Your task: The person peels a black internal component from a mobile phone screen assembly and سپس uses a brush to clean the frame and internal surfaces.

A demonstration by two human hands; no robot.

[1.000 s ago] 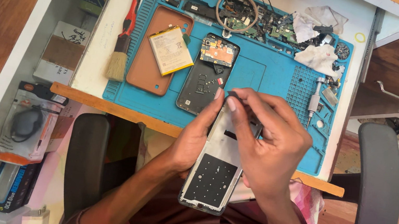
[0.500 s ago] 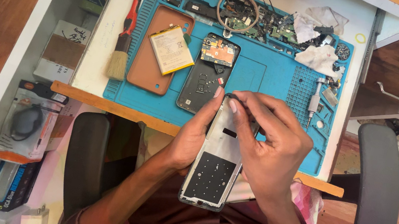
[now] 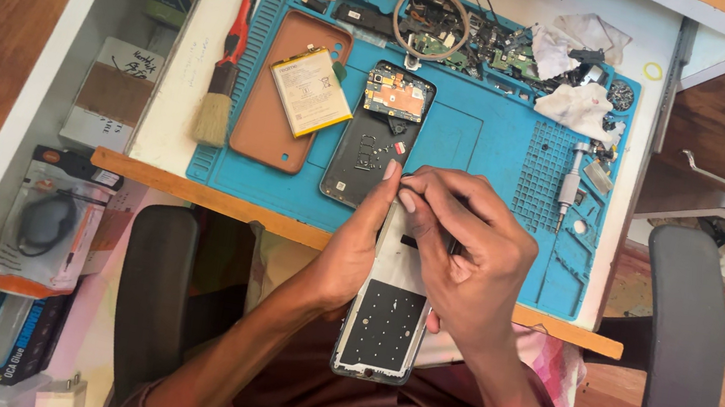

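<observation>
Tabletop [image 3: 173, 123] white, upper centre of frame, carrying a blue work mat [image 3: 485, 155]. On the mat: brown phone cover [image 3: 264, 127], opened phone body [image 3: 377, 139] at mid-frame, yellow-white battery [image 3: 308, 90] lying across the cover, brush [image 3: 225, 68] with red handle off the mat's left edge, heap of small parts [image 3: 491, 46] top right. Phone frame [image 3: 388, 303], pale with a dark perforated panel, held off the tabletop edge at lower centre. Left hand [image 3: 346, 249] grasps its left side; right hand [image 3: 469, 258] has fingers [image 3: 426, 194] curled over its upper end, possibly pinching a thin tool, cannot tell. Risk: frame unsupported underneath; a slip would drop it or flex it.
</observation>
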